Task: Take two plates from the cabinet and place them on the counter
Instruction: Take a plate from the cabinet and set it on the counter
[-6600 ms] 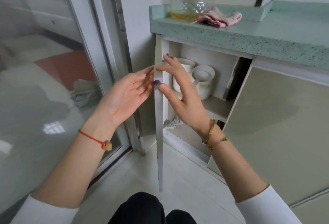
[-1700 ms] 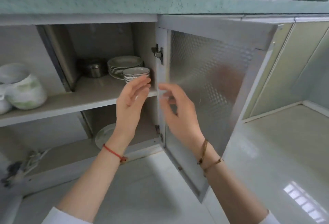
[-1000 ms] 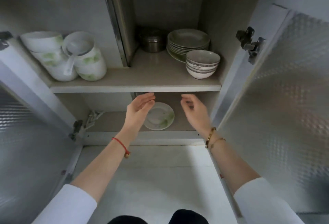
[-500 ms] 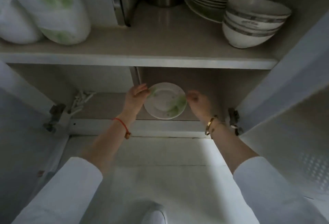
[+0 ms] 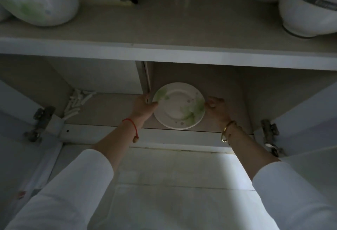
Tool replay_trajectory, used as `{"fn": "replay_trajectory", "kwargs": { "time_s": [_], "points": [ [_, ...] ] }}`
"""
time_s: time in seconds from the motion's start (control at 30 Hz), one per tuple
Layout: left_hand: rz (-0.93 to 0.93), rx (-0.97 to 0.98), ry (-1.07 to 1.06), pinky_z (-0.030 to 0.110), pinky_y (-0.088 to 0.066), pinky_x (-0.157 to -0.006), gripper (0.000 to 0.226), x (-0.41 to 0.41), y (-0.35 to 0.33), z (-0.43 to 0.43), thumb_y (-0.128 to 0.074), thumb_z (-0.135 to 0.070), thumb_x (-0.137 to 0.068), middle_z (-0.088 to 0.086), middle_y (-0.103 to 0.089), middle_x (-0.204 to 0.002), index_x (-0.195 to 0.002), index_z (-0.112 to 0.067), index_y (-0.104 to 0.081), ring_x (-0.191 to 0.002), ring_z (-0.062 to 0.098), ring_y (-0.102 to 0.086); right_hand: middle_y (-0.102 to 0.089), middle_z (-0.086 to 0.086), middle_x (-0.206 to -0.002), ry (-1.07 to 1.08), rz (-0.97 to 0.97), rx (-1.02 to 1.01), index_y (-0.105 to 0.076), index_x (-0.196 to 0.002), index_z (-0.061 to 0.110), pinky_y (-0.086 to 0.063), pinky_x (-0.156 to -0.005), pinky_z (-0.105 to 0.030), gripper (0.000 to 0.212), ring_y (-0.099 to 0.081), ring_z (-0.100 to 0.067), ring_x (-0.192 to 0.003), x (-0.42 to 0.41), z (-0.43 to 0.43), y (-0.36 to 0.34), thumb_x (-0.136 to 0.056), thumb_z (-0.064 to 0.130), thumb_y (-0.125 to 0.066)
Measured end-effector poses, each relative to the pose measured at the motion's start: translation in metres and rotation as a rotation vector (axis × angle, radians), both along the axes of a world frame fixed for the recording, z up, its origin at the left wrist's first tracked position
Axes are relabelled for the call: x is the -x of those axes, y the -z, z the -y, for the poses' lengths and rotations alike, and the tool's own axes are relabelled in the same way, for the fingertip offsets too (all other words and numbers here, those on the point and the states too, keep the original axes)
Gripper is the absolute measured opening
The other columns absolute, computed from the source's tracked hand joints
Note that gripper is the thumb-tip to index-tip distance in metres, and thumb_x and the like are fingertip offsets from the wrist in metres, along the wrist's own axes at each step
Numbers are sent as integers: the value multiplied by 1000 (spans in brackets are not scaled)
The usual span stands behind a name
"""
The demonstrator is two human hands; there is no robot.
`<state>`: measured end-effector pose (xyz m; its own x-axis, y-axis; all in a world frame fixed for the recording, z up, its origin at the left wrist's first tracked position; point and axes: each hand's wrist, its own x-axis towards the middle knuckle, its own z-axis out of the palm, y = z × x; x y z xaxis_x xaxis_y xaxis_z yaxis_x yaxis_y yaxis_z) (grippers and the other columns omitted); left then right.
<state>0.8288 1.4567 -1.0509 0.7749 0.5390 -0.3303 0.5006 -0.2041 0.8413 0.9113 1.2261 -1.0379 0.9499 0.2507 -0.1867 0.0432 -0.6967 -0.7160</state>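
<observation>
Both hands bracket the plate on the cabinet's bottom shelf: our left hand presses its thumb against the rim at nine o'clock, and our right hand curls its fingertips over the rim at three o'clock. Neither hand is clamped shut; each is half-closed on an edge, and in this dim light we cannot tell whether any fingers have slid underneath or whether the plate has left the shelf.

We see a white plate with pale green leaf marks, sitting in the lower compartment just right of the vertical divider, close to the front lip. Whether it is one plate or a small stack we cannot tell from above.

We judge it to be glazed ceramic: stiff, fairly light, slick to the touch and quick to chip or shatter if it knocks the divider or the upper shelf. The best hold, we think, is on opposite rims with fingers hooked beneath and thumbs on top, which keeps it level as it comes out toward six o'clock. The stacked bowls at one o'clock on the upper shelf sit well apart from this move.
</observation>
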Motion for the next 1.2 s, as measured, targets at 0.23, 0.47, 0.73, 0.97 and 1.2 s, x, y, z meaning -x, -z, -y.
{"fn": "replay_trajectory", "kwargs": {
  "time_s": [0.23,0.47,0.73,0.97,1.2],
  "points": [
    [-80,108,-5,50,-52,-102,41,-3,7,2,-59,-13,-85,18,-68,-124,-126,-12,-67,-118,34,-64,-48,-13,-87,72,-85,-29,-47,-82,5,-29,-79,-26,11,-39,-21,-93,2,-13,13,-90,0,-52],
    [-95,70,20,42,-54,-96,48,-5,1,11,-56,-19,-74,19,-71,-116,-119,-9,-69,-113,37,-66,-68,-25,-114,96,-104,-13,-67,-114,-4,-38,-94,-33,58,-55,-39,-117,4,-14,13,-74,29,-41],
    [-17,277,-116,27,-50,-76,35,-4,2,13,-48,12,-90,6,-65,-107,-115,-7,-63,-101,22,-60,-71,-24,-110,191,-139,-80,-72,-111,0,-48,-97,-40,30,-57,-39,-118,-6,-14,29,-83,1,-61],
    [23,417,-210,21,-46,-66,47,4,-8,22,-41,14,-90,2,-62,-107,-122,-13,-63,-99,18,-55,-70,-23,-111,338,-167,-262,-63,-111,-9,-54,-78,-30,34,-67,-31,-101,-1,-15,35,-78,-5,-61],
    [41,391,-219,41,-48,-108,62,27,-28,22,-39,20,-85,13,-64,-136,-138,-7,-59,-127,30,-59,-56,-12,-90,381,-109,-432,-48,-107,-2,-49,-77,-33,25,-55,-26,-93,31,-13,15,-85,-14,-48]
  ]
}}
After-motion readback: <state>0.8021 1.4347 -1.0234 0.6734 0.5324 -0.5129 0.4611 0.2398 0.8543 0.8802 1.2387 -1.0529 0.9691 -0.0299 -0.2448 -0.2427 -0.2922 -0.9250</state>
